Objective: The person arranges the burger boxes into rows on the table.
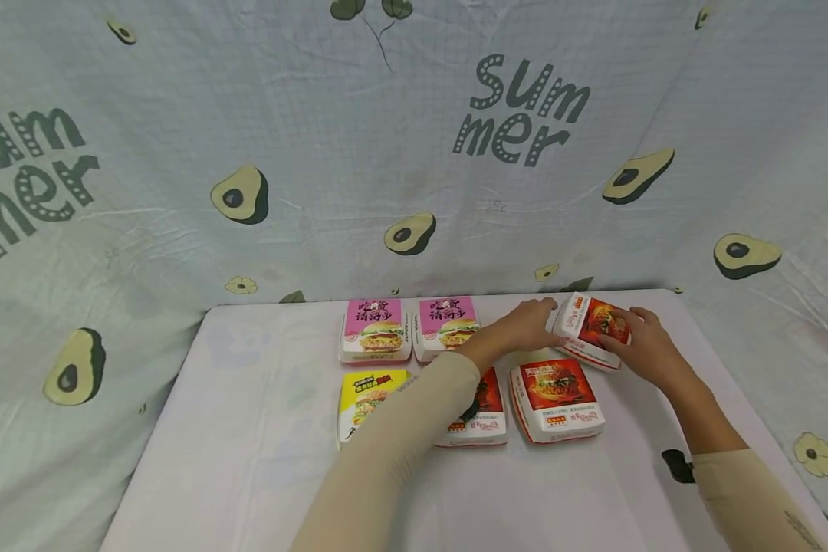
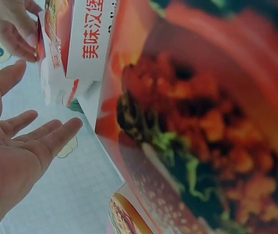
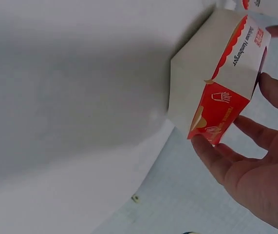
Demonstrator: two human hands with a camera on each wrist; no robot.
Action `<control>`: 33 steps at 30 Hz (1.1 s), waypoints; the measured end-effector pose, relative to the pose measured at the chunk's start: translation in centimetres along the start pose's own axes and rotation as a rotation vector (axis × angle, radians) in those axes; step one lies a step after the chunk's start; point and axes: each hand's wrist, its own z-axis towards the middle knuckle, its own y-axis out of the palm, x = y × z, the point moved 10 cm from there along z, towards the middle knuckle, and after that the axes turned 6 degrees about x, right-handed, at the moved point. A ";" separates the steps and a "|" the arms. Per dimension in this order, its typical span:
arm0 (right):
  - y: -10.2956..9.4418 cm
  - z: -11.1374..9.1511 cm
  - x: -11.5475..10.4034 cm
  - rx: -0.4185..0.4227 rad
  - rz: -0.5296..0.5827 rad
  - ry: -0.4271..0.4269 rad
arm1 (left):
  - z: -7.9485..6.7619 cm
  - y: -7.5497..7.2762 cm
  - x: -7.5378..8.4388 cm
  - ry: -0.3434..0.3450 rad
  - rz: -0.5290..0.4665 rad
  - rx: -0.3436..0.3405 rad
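At the back right of the table, a red and white hamburger box [image 1: 586,328] is tilted, with a burger picture on its lid. My right hand [image 1: 645,345] grips its right side; in the right wrist view, fingers and thumb [image 3: 273,91] close round the red end of the box [image 3: 221,109]. On the box's left, my left hand [image 1: 527,326] is at its side. The left wrist view shows that hand [image 2: 22,146] with fingers spread and nothing between them, just short of the white side of the box [image 2: 87,44].
In front stands another red hamburger box [image 1: 557,399]. A further red box [image 1: 479,429] and a yellow box [image 1: 362,399] lie partly under my left sleeve. Two pink boxes [image 1: 376,330] stand side by side behind them. A patterned cloth [image 1: 317,192] hangs behind the table [image 1: 248,429].
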 end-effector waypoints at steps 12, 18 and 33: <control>1.7 1.2 -3.4 -0.088 0.026 -0.070 | 0.0 -0.6 -0.9 0.014 0.070 0.035; 2.0 1.1 -4.7 -0.110 0.050 -0.100 | -0.1 -0.5 -1.4 0.002 0.144 0.027; 1.9 0.4 -5.2 -0.034 0.030 -0.089 | -0.2 -0.6 -1.7 0.016 0.180 0.035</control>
